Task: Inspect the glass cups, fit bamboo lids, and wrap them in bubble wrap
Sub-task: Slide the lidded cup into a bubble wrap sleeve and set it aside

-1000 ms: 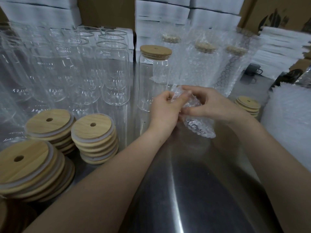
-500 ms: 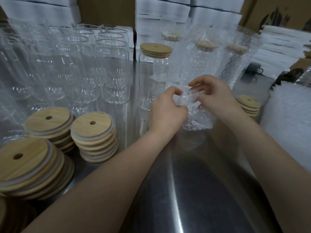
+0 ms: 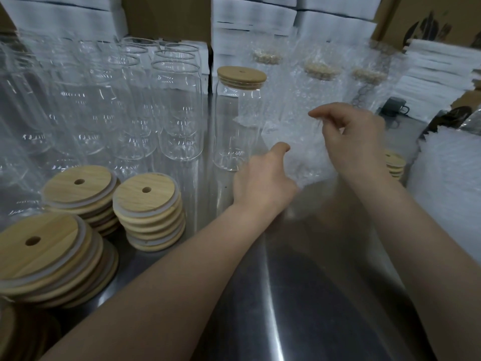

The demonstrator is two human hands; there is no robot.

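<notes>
A bubble wrap bag (image 3: 304, 155) hangs between my hands over the steel table (image 3: 299, 295). My right hand (image 3: 351, 136) pinches its upper edge, raised. My left hand (image 3: 263, 178) holds its lower left side; whether the fingers curl round it is hidden. Just left stands a glass cup (image 3: 238, 121) with a bamboo lid (image 3: 242, 77) fitted. Many bare glass cups (image 3: 179, 110) fill the back left. Stacks of bamboo lids (image 3: 148, 212) with straw holes lie at the front left.
Three wrapped, lidded cups (image 3: 321, 82) stand behind my hands. A pile of bubble wrap bags (image 3: 447, 186) sits at the right, a small lid stack (image 3: 394, 162) beside it. White boxes (image 3: 252, 19) and cardboard line the back. A dark mug (image 3: 395, 106) is at far right.
My hands have drawn apart: the right hand rose and moved right with the bag's edge, the left dropped lower, and the crumpled bag has spread out between them.
</notes>
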